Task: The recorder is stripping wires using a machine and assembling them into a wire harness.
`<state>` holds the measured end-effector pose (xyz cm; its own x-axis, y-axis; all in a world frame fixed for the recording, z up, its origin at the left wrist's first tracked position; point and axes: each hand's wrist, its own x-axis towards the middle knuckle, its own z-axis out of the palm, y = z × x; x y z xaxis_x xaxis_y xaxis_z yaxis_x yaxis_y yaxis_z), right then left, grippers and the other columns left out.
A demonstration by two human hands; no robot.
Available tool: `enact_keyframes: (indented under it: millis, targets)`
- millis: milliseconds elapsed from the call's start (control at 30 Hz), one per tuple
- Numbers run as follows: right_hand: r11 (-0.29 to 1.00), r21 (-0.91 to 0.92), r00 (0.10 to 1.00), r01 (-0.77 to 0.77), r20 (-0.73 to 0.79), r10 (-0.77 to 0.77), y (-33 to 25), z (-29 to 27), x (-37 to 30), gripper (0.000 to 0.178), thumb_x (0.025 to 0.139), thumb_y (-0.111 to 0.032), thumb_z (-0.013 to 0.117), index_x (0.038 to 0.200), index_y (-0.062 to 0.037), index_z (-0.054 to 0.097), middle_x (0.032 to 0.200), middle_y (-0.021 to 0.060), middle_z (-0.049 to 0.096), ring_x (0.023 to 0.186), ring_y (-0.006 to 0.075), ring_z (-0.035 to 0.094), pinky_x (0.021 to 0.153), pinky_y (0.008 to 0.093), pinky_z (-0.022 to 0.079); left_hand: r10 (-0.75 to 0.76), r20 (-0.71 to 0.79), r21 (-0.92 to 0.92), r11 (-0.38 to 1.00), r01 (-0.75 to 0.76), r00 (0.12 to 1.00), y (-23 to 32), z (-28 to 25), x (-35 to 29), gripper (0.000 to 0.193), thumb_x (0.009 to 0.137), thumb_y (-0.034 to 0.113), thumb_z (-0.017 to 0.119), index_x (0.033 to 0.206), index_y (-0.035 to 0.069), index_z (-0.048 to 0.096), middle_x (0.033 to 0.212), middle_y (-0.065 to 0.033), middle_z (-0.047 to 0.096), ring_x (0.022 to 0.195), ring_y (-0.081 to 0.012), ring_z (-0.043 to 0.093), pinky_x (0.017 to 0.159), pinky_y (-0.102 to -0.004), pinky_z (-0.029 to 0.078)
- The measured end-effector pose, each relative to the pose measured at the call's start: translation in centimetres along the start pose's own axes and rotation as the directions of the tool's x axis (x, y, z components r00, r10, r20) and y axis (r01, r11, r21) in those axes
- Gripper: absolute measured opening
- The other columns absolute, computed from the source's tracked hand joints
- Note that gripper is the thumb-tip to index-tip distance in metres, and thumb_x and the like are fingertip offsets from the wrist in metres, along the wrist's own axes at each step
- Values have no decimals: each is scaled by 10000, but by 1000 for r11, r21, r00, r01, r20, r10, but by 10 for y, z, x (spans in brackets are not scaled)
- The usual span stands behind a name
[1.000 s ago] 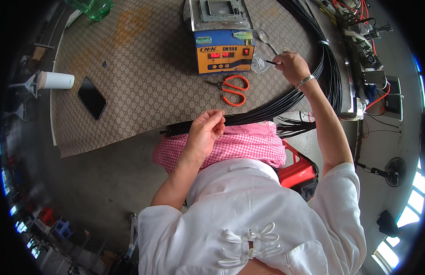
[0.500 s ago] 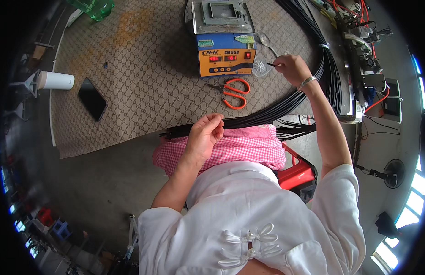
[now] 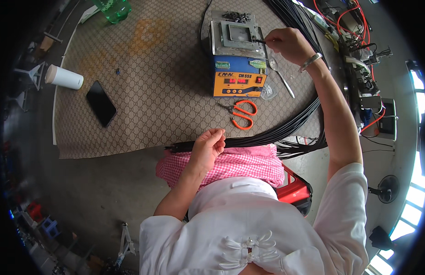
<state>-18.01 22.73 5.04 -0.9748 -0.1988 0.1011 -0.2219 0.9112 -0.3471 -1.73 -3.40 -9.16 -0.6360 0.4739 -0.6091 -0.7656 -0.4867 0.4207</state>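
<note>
My right hand [image 3: 291,46] reaches over the right side of a solder pot [image 3: 237,84] with an orange-and-blue body. Its fingers pinch a black cable [image 3: 259,41], whose end points left at the square metal bath [image 3: 240,33] on top. My left hand [image 3: 208,150] is closed, thumb against fingers, at the table's front edge; what it holds, if anything, is hidden. Right beside it runs a bundle of black cables [image 3: 286,131], curving away along the right side of the table. Shears with orange handles [image 3: 244,120] lie before the pot.
A spoon [image 3: 282,79] and a small clear plastic piece [image 3: 267,92] lie right of the pot. Dark scraps [image 3: 236,17] sit behind the bath. Leftward are a phone [image 3: 101,103], a white cup [image 3: 64,77] and a green bottle [image 3: 114,9]. Machinery [image 3: 366,59] lines the right.
My right hand has moved up and forward with the black cable, from beside the pot's front to the metal bath. The view has shifted a little; my left hand stays closed near the bundle.
</note>
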Motion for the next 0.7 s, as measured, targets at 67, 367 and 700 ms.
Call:
enact_keyframes:
  millis: [67,367,700]
  targets:
    - [1000,-14,1000,6,18,-6,2,4,14,145,723,-152,577,792,-53,656,730,115,636,664,244,622,635,320,489,2,-3,-13,1000,-2,1000,1,-4,1,93,840,154,563,880,71,570,717,21,544,602,-55,487,559,-184,405]
    - [989,-139,999,-41,6,43,-1,28,34,132,730,-141,535,746,-67,644,715,140,617,681,292,603,640,357,474,-13,-11,-52,999,13,1000,5,-16,3,99,860,130,525,899,53,574,719,7,545,611,-76,491,563,-209,401]
    - [975,-205,995,-85,32,93,3,38,36,149,745,-124,506,760,-75,646,736,143,618,694,285,606,643,365,475,-15,-7,-51,999,14,1000,5,-20,6,96,861,142,527,896,64,572,719,16,542,618,-71,488,564,-208,397]
